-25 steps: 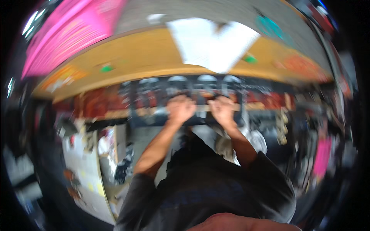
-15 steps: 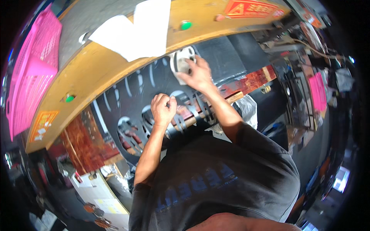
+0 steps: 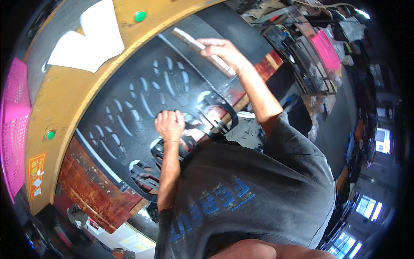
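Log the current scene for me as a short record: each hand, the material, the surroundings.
left hand: curled, on the black sheet; grip unclear
right hand: holding a pale, flat tool
tool pose: tilted, seen nearly edge-on; contact with the sheet unclear
material: the black sheet, with rows of cut-outs and open gaps along the edge near the person
support: red-brown board under the sheet
beyond: yellow beam with green buttons and white paper
far left: pink basket
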Action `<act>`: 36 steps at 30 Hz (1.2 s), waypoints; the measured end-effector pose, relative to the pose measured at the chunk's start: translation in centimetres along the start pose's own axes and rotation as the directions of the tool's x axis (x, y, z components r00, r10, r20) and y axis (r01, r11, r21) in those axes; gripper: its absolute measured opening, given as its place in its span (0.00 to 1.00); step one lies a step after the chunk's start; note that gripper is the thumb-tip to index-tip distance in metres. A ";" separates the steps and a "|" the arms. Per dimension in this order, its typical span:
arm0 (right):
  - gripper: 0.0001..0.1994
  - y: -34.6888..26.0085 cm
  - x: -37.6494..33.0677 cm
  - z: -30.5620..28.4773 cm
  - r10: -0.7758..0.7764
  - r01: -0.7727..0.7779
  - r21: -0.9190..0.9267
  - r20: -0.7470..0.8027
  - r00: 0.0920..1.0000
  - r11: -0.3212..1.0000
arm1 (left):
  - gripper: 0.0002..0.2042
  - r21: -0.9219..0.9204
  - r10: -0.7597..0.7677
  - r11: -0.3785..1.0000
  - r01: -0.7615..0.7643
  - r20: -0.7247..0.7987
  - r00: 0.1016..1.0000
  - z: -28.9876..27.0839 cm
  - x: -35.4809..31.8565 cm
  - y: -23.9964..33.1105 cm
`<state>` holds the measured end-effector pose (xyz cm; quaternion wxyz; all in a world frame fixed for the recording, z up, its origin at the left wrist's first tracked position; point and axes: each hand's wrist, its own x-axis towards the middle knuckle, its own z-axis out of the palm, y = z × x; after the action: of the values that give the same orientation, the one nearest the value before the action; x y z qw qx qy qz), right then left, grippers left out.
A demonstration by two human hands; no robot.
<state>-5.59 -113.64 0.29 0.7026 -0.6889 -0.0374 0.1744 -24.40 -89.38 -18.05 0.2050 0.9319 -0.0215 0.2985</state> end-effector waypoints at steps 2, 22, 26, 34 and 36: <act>0.27 -2.3 -3.6 -4.4 -0.079 0.079 -0.044 -0.010 0.997 0.996 | 0.11 -0.007 -0.003 1.000 0.003 -0.019 1.000 -0.1 0.5 0.2; 0.46 18.8 -15.7 -26.6 0.206 0.010 0.923 -0.096 0.974 0.384 | 0.18 0.155 -0.182 0.974 0.164 0.109 0.977 0.5 3.4 -0.3; 0.49 17.6 -15.7 -27.3 0.288 -0.114 0.946 0.023 0.957 0.304 | 0.19 0.211 -0.213 0.959 0.189 0.096 0.972 1.4 3.4 -0.9; 0.44 13.8 -14.3 -25.6 0.216 -0.082 0.920 -0.003 0.976 0.384 | 0.21 0.207 -0.123 0.971 0.121 -0.006 0.992 2.0 3.9 -0.9; 0.42 10.5 -14.3 -26.6 0.064 -0.011 0.336 -0.147 0.987 0.942 | 0.21 0.197 -0.107 0.974 0.109 -0.018 0.994 2.0 4.1 -0.9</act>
<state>-13.17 -143.42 -8.58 0.8064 -0.5720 0.0609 0.1373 -19.80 -89.05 -17.58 0.1274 0.9463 0.0596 0.2911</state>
